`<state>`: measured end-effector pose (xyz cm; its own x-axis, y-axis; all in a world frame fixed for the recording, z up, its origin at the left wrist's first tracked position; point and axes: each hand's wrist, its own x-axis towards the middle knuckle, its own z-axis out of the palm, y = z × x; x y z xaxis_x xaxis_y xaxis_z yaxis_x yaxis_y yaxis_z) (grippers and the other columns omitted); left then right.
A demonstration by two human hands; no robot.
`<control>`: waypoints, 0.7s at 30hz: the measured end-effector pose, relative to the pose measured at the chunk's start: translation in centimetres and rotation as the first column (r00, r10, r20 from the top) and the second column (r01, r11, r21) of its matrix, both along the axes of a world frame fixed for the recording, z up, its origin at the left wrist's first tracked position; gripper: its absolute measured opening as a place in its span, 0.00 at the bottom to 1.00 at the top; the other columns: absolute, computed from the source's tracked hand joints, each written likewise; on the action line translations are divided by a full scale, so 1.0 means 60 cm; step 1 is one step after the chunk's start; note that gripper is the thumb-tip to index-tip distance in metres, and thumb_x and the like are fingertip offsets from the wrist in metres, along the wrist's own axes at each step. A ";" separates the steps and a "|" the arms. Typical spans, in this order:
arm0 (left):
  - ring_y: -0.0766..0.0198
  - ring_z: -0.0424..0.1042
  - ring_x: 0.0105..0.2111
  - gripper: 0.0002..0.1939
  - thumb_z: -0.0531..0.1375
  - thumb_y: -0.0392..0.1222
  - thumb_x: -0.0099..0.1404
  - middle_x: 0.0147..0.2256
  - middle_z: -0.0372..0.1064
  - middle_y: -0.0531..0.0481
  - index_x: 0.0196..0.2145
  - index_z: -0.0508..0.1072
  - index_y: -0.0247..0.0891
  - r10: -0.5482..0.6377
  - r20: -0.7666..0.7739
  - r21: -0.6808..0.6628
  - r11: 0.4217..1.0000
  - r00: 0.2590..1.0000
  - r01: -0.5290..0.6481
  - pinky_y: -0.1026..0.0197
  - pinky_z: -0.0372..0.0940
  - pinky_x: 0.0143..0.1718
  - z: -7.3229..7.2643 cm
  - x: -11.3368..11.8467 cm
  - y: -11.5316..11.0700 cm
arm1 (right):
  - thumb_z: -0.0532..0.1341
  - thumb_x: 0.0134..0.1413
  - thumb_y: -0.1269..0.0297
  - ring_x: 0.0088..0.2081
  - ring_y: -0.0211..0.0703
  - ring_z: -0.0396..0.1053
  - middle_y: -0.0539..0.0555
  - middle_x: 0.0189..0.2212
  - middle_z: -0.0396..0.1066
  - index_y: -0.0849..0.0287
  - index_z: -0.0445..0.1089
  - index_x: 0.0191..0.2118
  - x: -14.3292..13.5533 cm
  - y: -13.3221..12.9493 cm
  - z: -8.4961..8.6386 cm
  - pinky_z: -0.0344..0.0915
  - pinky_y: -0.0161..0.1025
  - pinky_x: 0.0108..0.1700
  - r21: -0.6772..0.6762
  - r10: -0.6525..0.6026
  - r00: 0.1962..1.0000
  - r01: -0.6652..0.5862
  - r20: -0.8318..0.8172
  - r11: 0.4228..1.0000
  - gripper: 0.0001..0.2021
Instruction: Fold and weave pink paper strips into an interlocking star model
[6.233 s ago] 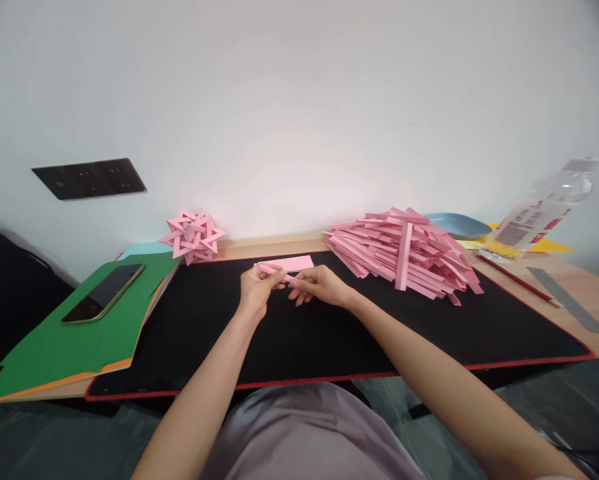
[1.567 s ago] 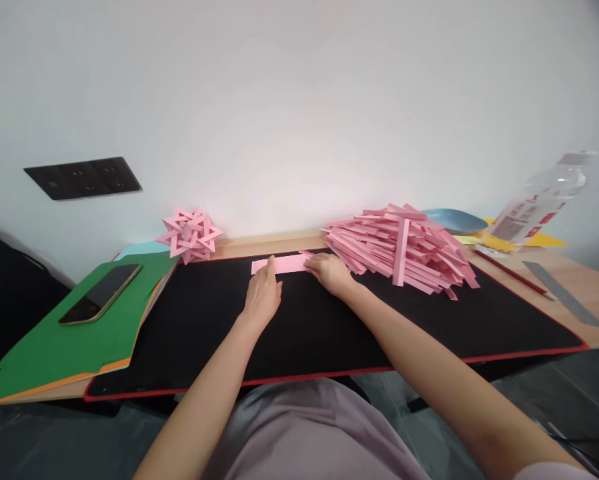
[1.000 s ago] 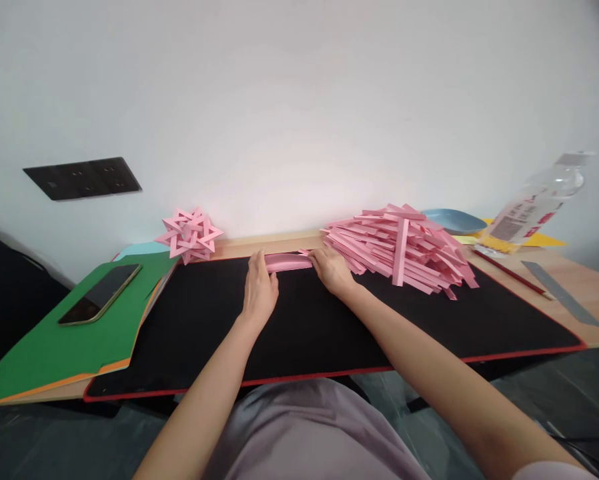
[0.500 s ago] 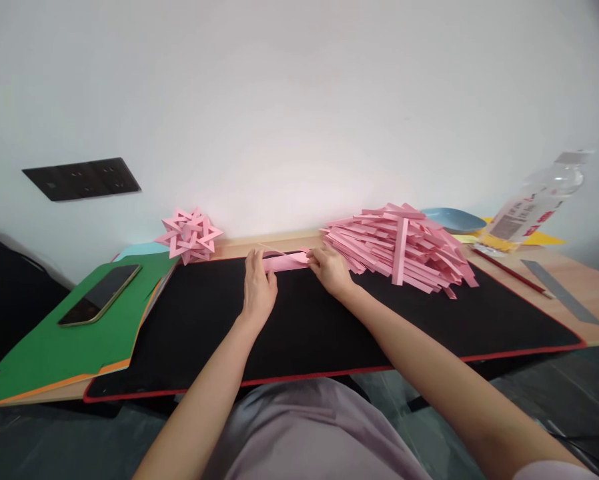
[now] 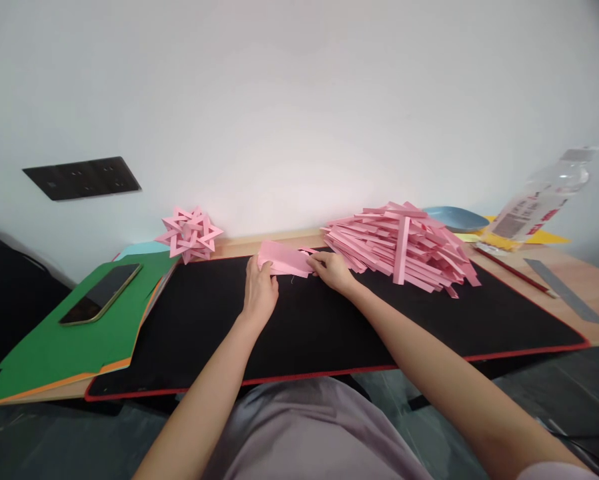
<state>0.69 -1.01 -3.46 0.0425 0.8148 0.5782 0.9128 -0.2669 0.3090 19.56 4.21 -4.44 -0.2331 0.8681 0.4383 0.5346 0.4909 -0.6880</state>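
Observation:
A small pink sheet of paper (image 5: 287, 257) with a lengthwise fold is stretched between my two hands over the black mat (image 5: 299, 327). My left hand (image 5: 260, 287) is closed on its left end, thumb at the near edge. At the right end, my right hand (image 5: 332, 270) pinches a corner between thumb and fingers. Another bit of pink paper shows behind my right fingertips, partly hidden. Just right of that hand lies a big heap of folded pink paper strips (image 5: 404, 250). A pink paper star ball (image 5: 189, 233) stands at the back left.
On the left, a phone (image 5: 101, 293) rests on green paper sheets (image 5: 44, 353). To the right are a blue dish (image 5: 457, 218), a plastic bottle (image 5: 539, 200), a pencil (image 5: 517, 270) and a ruler (image 5: 564, 291). A wall rises behind the table.
The pink paper has opened out from a narrow strip into a wider, partly unfolded piece. Both hands remain in nearly the same place.

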 end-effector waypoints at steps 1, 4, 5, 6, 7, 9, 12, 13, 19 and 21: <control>0.46 0.56 0.55 0.17 0.56 0.28 0.53 0.53 0.55 0.33 0.42 0.68 0.32 0.011 -0.013 0.005 1.000 1.000 -0.010 0.45 0.57 0.52 0.001 0.000 -0.001 | 0.52 0.54 0.59 0.22 0.37 0.61 0.51 0.18 0.64 0.61 0.63 0.19 0.000 -0.001 0.002 0.55 0.34 0.28 -0.005 -0.010 1.000 0.010 -0.007 1.000 0.17; 0.48 0.60 0.51 0.15 0.55 0.28 0.53 0.48 0.60 0.36 0.40 0.70 0.34 0.022 -0.010 0.067 0.998 1.000 -0.021 0.46 0.59 0.49 0.009 0.002 -0.005 | 0.54 0.52 0.56 0.23 0.38 0.61 0.51 0.18 0.64 0.61 0.63 0.19 0.000 -0.005 0.009 0.55 0.34 0.27 -0.022 -0.072 0.996 0.071 -0.051 0.997 0.17; 0.49 0.63 0.49 0.13 0.55 0.28 0.54 0.46 0.62 0.37 0.38 0.70 0.35 0.009 0.011 0.091 0.996 1.000 -0.010 0.48 0.61 0.48 0.012 0.003 -0.006 | 0.54 0.52 0.55 0.22 0.38 0.61 0.51 0.18 0.64 0.61 0.62 0.19 0.001 -0.006 0.011 0.55 0.34 0.27 -0.035 -0.090 0.993 0.088 -0.074 0.996 0.17; 0.51 0.65 0.46 0.11 0.55 0.30 0.55 0.44 0.63 0.38 0.37 0.71 0.35 -0.018 0.038 0.101 0.995 0.999 0.014 0.51 0.62 0.45 0.015 0.004 -0.007 | 0.54 0.51 0.54 0.22 0.37 0.60 0.51 0.18 0.63 0.61 0.62 0.19 0.002 -0.007 0.012 0.55 0.34 0.26 -0.056 -0.107 0.989 0.101 -0.104 0.993 0.18; 0.54 0.67 0.43 0.09 0.54 0.31 0.56 0.41 0.65 0.40 0.35 0.71 0.36 -0.051 0.066 0.093 0.995 0.997 0.044 0.53 0.64 0.43 0.017 0.006 -0.008 | 0.55 0.51 0.53 0.21 0.37 0.60 0.51 0.17 0.63 0.61 0.61 0.18 0.002 -0.008 0.013 0.55 0.35 0.25 -0.086 -0.121 0.983 0.109 -0.140 0.990 0.18; 0.57 0.70 0.36 0.07 0.54 0.34 0.58 0.35 0.69 0.43 0.34 0.71 0.37 -0.117 0.107 0.021 0.993 0.987 0.115 0.56 0.65 0.38 0.018 0.008 -0.008 | 0.57 0.48 0.53 0.21 0.38 0.62 0.51 0.17 0.63 0.60 0.61 0.19 0.002 -0.007 0.013 0.56 0.35 0.24 -0.164 -0.138 0.964 0.102 -0.226 0.981 0.17; 0.57 0.71 0.32 0.07 0.54 0.36 0.59 0.30 0.71 0.46 0.34 0.71 0.38 -0.172 0.115 -0.107 0.977 0.978 0.184 0.57 0.65 0.36 0.016 0.011 -0.007 | 0.59 0.47 0.54 0.21 0.40 0.65 0.52 0.19 0.65 0.60 0.63 0.23 -0.003 -0.002 0.008 0.61 0.36 0.23 -0.293 -0.134 0.895 0.004 -0.425 0.956 0.14; 0.57 0.72 0.33 0.07 0.54 0.36 0.60 0.31 0.72 0.45 0.35 0.71 0.38 -0.187 0.114 -0.126 0.972 0.976 0.201 0.56 0.65 0.37 0.015 0.011 -0.006 | 0.59 0.48 0.55 0.21 0.40 0.66 0.53 0.20 0.66 0.60 0.63 0.24 -0.005 0.000 0.005 0.63 0.37 0.23 -0.324 -0.133 0.854 -0.043 -0.502 0.945 0.13; 0.52 0.68 0.47 0.16 0.52 0.39 0.62 0.47 0.68 0.40 0.48 0.66 0.37 -0.322 0.146 -0.184 0.920 0.935 0.346 0.51 0.61 0.47 0.006 0.011 -0.008 | 0.59 0.47 0.60 0.23 0.39 0.67 0.52 0.19 0.65 0.61 0.62 0.20 -0.008 0.019 -0.010 0.67 0.38 0.25 -0.376 -0.251 0.715 -0.018 -0.653 0.926 0.12; 0.51 0.63 0.52 0.20 0.52 0.40 0.62 0.52 0.63 0.38 0.52 0.62 0.36 -0.364 0.153 -0.217 0.895 0.919 0.390 0.49 0.58 0.51 0.003 0.011 -0.009 | 0.59 0.45 0.58 0.23 0.40 0.66 0.51 0.17 0.64 0.61 0.63 0.20 0.000 0.024 -0.013 0.66 0.37 0.25 -0.366 -0.284 0.710 0.040 -0.645 0.930 0.12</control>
